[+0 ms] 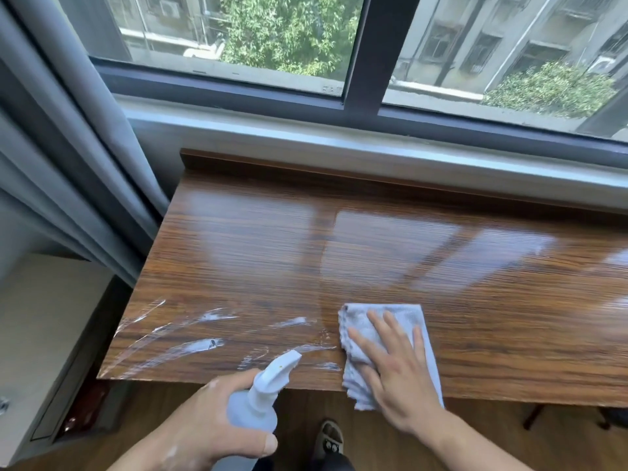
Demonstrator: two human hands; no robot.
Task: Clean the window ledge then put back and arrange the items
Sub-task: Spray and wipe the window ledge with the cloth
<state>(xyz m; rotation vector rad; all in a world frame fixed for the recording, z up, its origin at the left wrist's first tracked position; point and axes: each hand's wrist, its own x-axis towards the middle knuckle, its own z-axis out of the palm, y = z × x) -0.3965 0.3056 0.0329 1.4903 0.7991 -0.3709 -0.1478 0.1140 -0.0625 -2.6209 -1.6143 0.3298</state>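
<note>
Lower centre of the frame: spray bottle (253, 407), pale and see-through, gripped in the left hand (200, 426), fingers and thumb curled round its body. Long axis tilted from lower left to upper right, white nozzle (289, 360) aimed up and right, over the near edge of the counter (339, 239) and toward the cloth (404, 314).

Just right of the bottle: right hand (396, 372) laid flat on the cloth, fingers straight and spread, tips pointing to the upper left, palm pressing the fabric onto the wood. Cloth pale blue-grey, folded to a rough rectangle, long axis from upper frame to lower frame with a slight lean to the right, lower end just past the counter's near edge.

Left of the cloth, across the lower left part of the counter: several white foam streaks (200, 345), most slanting from lower left to upper right. Glossy brown wood grain, left to right.

Upper frame: window (289, 39) with dark frame. Left edge: grey curtain (68, 147). Bottom centre, below the counter: 1 shoe (328, 436).
</note>
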